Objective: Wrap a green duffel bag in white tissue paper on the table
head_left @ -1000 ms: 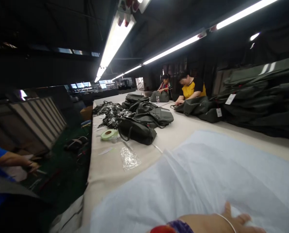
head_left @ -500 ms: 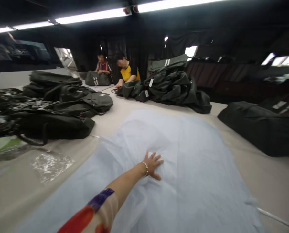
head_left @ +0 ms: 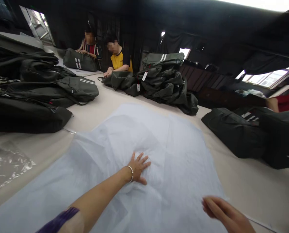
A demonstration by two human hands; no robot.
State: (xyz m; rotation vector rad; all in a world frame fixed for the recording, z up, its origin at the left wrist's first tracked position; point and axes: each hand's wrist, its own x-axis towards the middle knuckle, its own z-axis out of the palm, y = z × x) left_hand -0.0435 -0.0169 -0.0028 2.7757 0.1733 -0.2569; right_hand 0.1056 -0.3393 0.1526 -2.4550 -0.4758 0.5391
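Note:
A large pale-blue translucent sheet (head_left: 183, 155) lies spread over the table, with creases left of its middle. My left hand (head_left: 137, 167), a light bracelet at its wrist, rests on the sheet with fingers spread flat. At the lower right, my right hand (head_left: 225, 212) is over the sheet's right edge. Its fingers are curled together and slightly blurred; whatever they hold, if anything, is hidden.
Dark bags lie piled on the left (head_left: 45, 87) and at the back (head_left: 164, 81). More dark bags (head_left: 236, 132) stand on the right, near a red sleeve (head_left: 288, 102). Clear plastic (head_left: 8, 165) lies lower left. Two people (head_left: 120, 61) work across the table.
My right hand has come into view at the lower right. My left hand stays flat on the sheet. The view has shifted, and a red sleeve now shows at the right.

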